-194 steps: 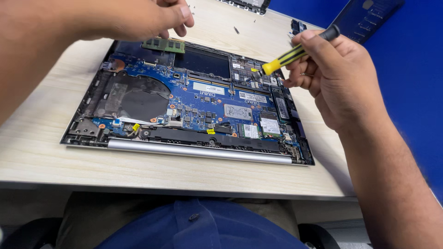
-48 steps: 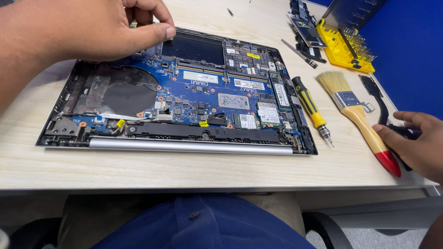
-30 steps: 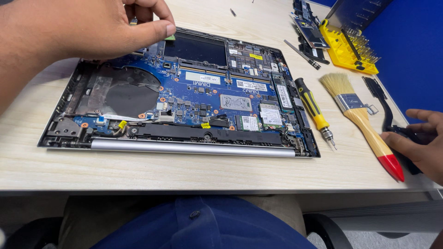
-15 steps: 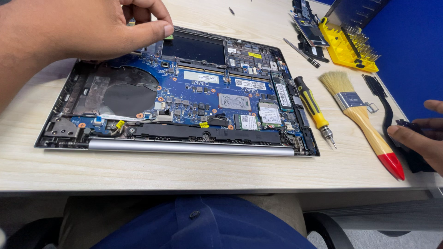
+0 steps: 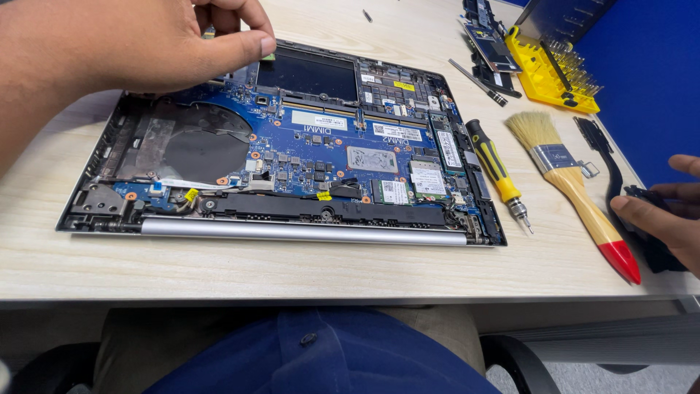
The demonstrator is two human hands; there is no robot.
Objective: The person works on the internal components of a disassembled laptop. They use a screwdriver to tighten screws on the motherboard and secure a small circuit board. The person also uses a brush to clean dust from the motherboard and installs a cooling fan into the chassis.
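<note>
Having put down the yellow-handled screwdriver (image 5: 495,168) just right of the opened laptop (image 5: 292,157), we rested our right hand (image 5: 660,215) on a black tool (image 5: 652,241) beside the brush (image 5: 572,186), grip unclear, while our left hand (image 5: 157,47) pinched a small green part (image 5: 268,55) over the far edge.

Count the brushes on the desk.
2: a tan-bristled paintbrush with a red-tipped handle right of the screwdriver, and a slim black brush beside it, near the right hand.

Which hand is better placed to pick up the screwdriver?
Right. The right hand rests at the table's right edge near the brush and screwdriver; the left hand is over the laptop's far-left corner.
</note>
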